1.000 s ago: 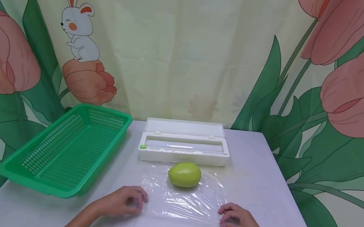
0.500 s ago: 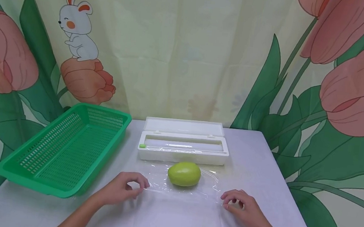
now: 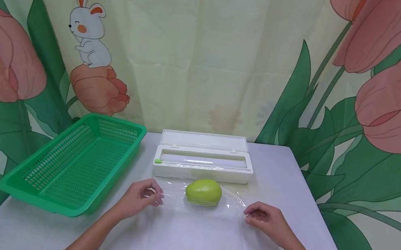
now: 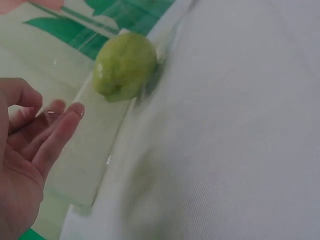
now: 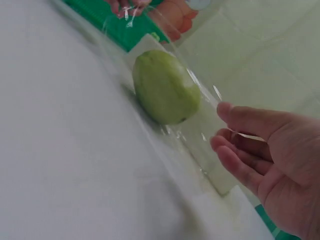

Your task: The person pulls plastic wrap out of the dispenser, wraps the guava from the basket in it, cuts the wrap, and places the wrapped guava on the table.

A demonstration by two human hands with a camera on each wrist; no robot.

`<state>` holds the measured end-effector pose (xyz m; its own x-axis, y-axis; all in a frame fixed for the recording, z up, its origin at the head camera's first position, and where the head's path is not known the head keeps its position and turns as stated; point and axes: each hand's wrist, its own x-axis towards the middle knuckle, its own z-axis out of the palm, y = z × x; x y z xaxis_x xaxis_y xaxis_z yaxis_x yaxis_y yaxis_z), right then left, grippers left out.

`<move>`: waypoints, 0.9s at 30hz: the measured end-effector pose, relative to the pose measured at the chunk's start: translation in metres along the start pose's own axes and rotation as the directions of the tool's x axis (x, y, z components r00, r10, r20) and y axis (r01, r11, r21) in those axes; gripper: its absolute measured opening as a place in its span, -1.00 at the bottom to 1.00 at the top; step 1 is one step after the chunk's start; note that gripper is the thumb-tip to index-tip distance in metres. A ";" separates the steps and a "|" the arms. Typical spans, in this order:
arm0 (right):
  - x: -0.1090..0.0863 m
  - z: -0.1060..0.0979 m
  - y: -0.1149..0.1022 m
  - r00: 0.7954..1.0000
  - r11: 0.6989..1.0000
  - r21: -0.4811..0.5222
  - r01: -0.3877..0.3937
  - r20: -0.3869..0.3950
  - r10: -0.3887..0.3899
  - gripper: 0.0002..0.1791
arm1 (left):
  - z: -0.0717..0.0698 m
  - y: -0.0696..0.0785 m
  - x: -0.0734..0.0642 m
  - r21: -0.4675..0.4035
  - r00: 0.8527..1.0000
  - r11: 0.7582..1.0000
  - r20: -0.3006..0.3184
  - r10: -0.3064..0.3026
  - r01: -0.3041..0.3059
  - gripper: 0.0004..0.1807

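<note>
A yellow-green oval fruit (image 3: 203,192), like a guava, lies on a sheet of clear cling film (image 3: 232,199) on the white table. My left hand (image 3: 143,197) pinches the film's near left corner, and my right hand (image 3: 267,221) pinches the near right corner. Between them the near edge is raised off the table, crossing low in front of the fruit (image 4: 125,67). Thumb and fingers of the right hand (image 5: 280,155) show the film stretched from their tips. Behind the fruit stands a white cling film dispenser (image 3: 202,172), its lid up and roll showing.
On the left a green slotted plastic basket (image 3: 122,174) stands angled beside the left forearm. A curtain (image 3: 200,59) printed with tulips and a rabbit hangs right behind the table (image 3: 195,246).
Both hands have lifted the film's near edge from the table and moved it forward toward the fruit. Fruit, dispenser and basket have stayed in place.
</note>
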<state>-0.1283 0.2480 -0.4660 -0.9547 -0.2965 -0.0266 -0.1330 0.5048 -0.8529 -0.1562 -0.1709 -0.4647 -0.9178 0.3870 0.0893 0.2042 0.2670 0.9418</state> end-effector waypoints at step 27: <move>0.030 -0.009 -0.016 0.959 0.990 0.029 0.141 -0.254 -0.130 -0.82 | -0.006 0.013 0.016 -0.010 0.988 1.000 -0.152 0.001 -0.003 -0.85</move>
<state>-0.1577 0.2383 -0.4489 -0.9655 -0.1439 0.2172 -0.2588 0.4343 -0.8628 -0.1705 -0.1662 -0.4486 -0.9586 0.2487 0.1386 0.2033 0.2567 0.9449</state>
